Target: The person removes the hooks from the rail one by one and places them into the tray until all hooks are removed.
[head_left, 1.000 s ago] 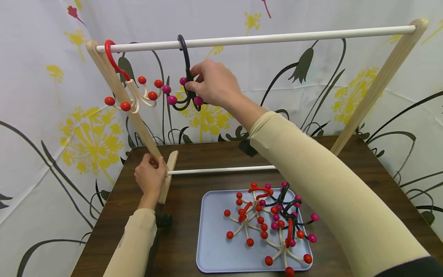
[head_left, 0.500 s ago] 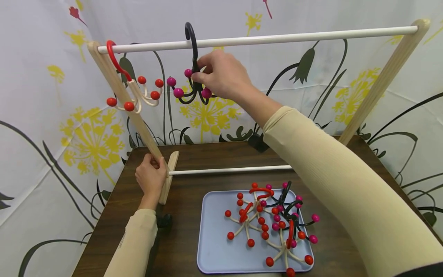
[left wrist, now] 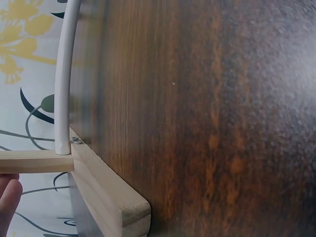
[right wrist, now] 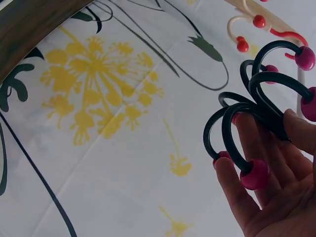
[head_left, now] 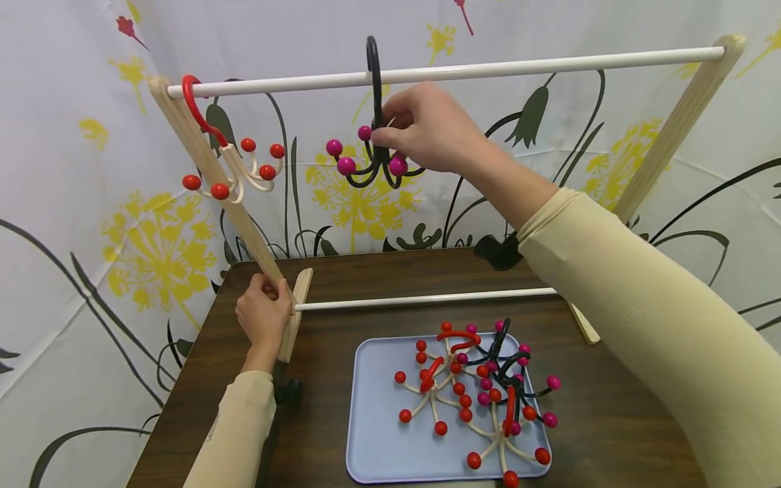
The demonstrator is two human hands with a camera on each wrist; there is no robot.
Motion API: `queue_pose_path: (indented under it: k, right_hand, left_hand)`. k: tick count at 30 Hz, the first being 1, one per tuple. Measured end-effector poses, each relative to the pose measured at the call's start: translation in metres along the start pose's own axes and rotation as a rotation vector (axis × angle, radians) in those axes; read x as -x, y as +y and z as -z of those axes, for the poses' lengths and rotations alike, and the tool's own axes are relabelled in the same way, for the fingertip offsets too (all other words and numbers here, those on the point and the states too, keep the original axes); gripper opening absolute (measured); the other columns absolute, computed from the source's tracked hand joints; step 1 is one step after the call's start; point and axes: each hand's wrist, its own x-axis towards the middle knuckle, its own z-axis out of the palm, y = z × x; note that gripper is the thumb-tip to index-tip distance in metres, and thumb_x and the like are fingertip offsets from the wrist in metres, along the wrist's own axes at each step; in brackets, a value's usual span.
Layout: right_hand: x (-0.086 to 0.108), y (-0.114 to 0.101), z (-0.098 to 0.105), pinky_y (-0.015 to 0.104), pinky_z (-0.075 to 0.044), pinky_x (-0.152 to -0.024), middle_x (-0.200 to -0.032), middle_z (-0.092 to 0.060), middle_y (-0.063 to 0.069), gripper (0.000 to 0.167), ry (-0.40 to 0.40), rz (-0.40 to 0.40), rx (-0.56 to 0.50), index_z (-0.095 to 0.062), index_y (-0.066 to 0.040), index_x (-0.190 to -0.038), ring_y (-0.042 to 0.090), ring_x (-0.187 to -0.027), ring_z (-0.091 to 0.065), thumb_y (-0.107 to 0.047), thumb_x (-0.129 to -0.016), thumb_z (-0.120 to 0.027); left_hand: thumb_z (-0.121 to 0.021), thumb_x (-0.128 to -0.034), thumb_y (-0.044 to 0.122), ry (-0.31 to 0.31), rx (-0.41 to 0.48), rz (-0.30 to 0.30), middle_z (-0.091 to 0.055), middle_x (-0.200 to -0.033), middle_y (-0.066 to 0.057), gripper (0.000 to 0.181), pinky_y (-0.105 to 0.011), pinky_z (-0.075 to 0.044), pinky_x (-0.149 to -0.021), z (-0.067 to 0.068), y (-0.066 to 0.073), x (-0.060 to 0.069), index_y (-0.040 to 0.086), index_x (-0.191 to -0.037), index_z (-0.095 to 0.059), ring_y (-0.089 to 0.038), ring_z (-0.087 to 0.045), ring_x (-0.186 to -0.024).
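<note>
My right hand (head_left: 433, 129) pinches a black multi-arm hanger (head_left: 379, 152) with magenta balls at its stem, just below the white top rod (head_left: 488, 70). The hanger's hook rises above the rod; whether it touches it I cannot tell. In the right wrist view, the curved black arms (right wrist: 252, 106) spread over the palm, and a finger lies against one magenta ball (right wrist: 255, 174). My left hand (head_left: 264, 312) grips the lower part of the rack's left wooden post (head_left: 256, 234). Only its fingertips (left wrist: 7, 197) show in the left wrist view.
A red-hooked hanger (head_left: 234, 163) with cream arms hangs at the rod's left end. On the table (head_left: 329, 379), a pale blue tray (head_left: 378, 440) holds several more hangers, some overhanging its right edge. A lower white rod (head_left: 421, 299) crosses behind it. A flowered curtain (head_left: 55, 169) hangs behind.
My right hand has moved right along the rod with the black hanger, and its hook now stands higher above the rod. The left hand stays on the post.
</note>
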Motion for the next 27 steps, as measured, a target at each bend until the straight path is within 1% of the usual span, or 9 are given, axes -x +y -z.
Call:
queue_pose_path:
  k: [3, 9, 13, 16, 19, 21, 23, 27]
  right_hand:
    - [0.003, 0.009, 0.007, 0.026, -0.041, -0.08, -0.101, -0.072, -0.001, 0.025, 0.018, -0.005, -0.033, -0.068, -0.011, -0.116, 0.009, -0.083, -0.066, -0.026, -0.097, -0.062]
    - [0.017, 0.027, 0.024, 0.03, -0.044, -0.082, -0.109, -0.071, 0.006, 0.03, 0.06, 0.017, -0.125, -0.065, -0.007, -0.122, 0.016, -0.091, -0.07, -0.023, -0.097, -0.063]
    - [0.034, 0.036, 0.031, 0.03, -0.042, -0.079, -0.107, -0.072, 0.009, 0.031, 0.078, 0.025, -0.138, -0.066, -0.006, -0.121, 0.017, -0.089, -0.071, -0.023, -0.095, -0.065]
    - [0.05, 0.041, 0.032, 0.031, -0.041, -0.077, -0.103, -0.073, 0.01, 0.029, 0.079, 0.032, -0.137, -0.068, -0.005, -0.117, 0.017, -0.087, -0.071, -0.022, -0.094, -0.067]
    - [0.069, 0.044, 0.026, 0.033, -0.04, -0.076, -0.099, -0.074, 0.01, 0.027, 0.071, 0.021, -0.132, -0.069, -0.005, -0.115, 0.019, -0.087, -0.071, -0.021, -0.093, -0.068]
    - [0.083, 0.044, 0.018, 0.034, -0.041, -0.076, -0.099, -0.074, 0.009, 0.026, 0.054, 0.014, -0.145, -0.07, -0.006, -0.115, 0.02, -0.087, -0.071, -0.02, -0.093, -0.068]
    - [0.097, 0.046, 0.008, 0.033, -0.044, -0.074, -0.098, -0.073, 0.008, 0.024, 0.035, 0.012, -0.175, -0.07, -0.007, -0.114, 0.02, -0.083, -0.071, -0.018, -0.092, -0.07]
    - [0.126, 0.046, -0.017, 0.03, -0.05, -0.068, -0.093, -0.073, 0.006, 0.023, -0.013, 0.049, -0.25, -0.07, -0.008, -0.113, 0.018, -0.072, -0.068, -0.013, -0.09, -0.071]
  left_hand:
    - [-0.071, -0.0867, 0.022, -0.006, -0.002, -0.003, -0.068, -0.072, -0.013, 0.021, -0.051, -0.043, -0.062, 0.0, 0.0, 0.001, 0.004, -0.085, -0.062, -0.034, -0.062, -0.064]
    - [-0.07, -0.087, 0.022, -0.002, 0.007, -0.01, -0.068, -0.071, -0.013, 0.02, -0.051, -0.042, -0.061, -0.001, 0.001, 0.002, 0.003, -0.084, -0.061, -0.034, -0.062, -0.063]
    - [-0.07, -0.087, 0.022, -0.005, 0.011, -0.012, -0.068, -0.072, -0.013, 0.02, -0.051, -0.042, -0.061, -0.002, 0.0, 0.001, 0.004, -0.084, -0.061, -0.034, -0.062, -0.063]
    - [-0.07, -0.087, 0.022, -0.004, 0.01, -0.011, -0.068, -0.072, -0.013, 0.02, -0.052, -0.043, -0.062, -0.002, -0.001, 0.001, 0.004, -0.085, -0.062, -0.034, -0.062, -0.063]
    - [-0.07, -0.0871, 0.022, 0.001, 0.003, -0.001, -0.068, -0.073, -0.013, 0.02, -0.052, -0.043, -0.062, -0.003, -0.002, 0.0, 0.004, -0.085, -0.062, -0.034, -0.062, -0.064]
    - [-0.07, -0.087, 0.023, -0.001, -0.001, 0.009, -0.068, -0.073, -0.013, 0.021, -0.052, -0.042, -0.062, -0.002, -0.002, -0.001, 0.004, -0.086, -0.062, -0.034, -0.062, -0.064]
    - [-0.07, -0.087, 0.024, -0.001, -0.003, 0.012, -0.067, -0.073, -0.013, 0.021, -0.052, -0.042, -0.061, -0.001, -0.002, -0.002, 0.005, -0.086, -0.062, -0.034, -0.062, -0.064]
    - [-0.071, -0.0867, 0.024, -0.007, -0.003, 0.004, -0.067, -0.072, -0.012, 0.021, -0.052, -0.041, -0.06, 0.001, -0.002, -0.002, 0.005, -0.086, -0.062, -0.034, -0.061, -0.063]
